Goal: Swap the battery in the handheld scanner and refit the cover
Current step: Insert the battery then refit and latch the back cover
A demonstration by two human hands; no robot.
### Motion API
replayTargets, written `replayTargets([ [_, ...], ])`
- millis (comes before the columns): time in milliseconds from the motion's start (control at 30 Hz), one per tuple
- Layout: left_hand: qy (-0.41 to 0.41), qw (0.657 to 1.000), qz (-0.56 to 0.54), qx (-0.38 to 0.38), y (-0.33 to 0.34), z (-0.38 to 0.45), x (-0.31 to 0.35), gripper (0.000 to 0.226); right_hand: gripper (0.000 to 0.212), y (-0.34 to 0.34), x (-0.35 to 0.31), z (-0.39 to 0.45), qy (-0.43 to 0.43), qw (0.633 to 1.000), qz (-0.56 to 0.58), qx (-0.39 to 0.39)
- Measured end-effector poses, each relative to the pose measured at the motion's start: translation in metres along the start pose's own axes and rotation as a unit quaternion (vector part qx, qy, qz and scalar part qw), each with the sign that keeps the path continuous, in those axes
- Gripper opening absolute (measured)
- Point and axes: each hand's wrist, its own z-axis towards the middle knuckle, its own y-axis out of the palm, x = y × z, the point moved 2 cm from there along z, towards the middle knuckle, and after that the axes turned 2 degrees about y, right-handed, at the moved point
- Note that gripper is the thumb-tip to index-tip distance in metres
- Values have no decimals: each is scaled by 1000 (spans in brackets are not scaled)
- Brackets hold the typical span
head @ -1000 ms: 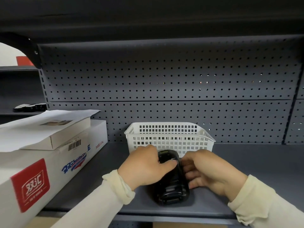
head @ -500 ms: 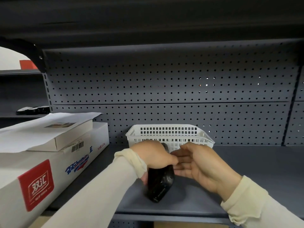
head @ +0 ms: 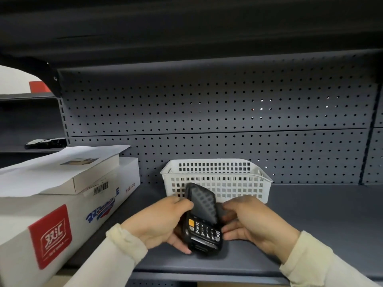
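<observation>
A black handheld scanner [head: 202,216] is held just above the dark shelf [head: 310,224], screen and keypad facing up toward me, its top end tilted toward the basket. My left hand [head: 159,222] grips its left side, fingers underneath and thumb on the edge near the screen. My right hand [head: 252,224] cups its right side, fingers curled against the body. The scanner's back and battery cover are hidden from view.
A white perforated plastic basket [head: 215,179] stands right behind the scanner against the pegboard back wall. To the left sits a large white carton with a red logo [head: 49,224], with a smaller white box [head: 87,175] and paper on top.
The scanner was lying back-up under both hands, then got turned on its edge by my left hand. Now it faces keypad-up, held between both hands.
</observation>
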Motion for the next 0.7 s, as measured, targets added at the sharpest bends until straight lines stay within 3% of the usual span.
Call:
replayTargets([
  [200,8,997,-56,-44,14,5,-8,37,24,-11,-2,-7,-6,1000,10,-16],
  [467,10,997,72,14,25,15,-11,41,32,-23,5,-3,-32,999,-33,4],
  [700,44,974,210,76,24,20,-14,47,35,-25,5,-3,-48,997,-61,17],
])
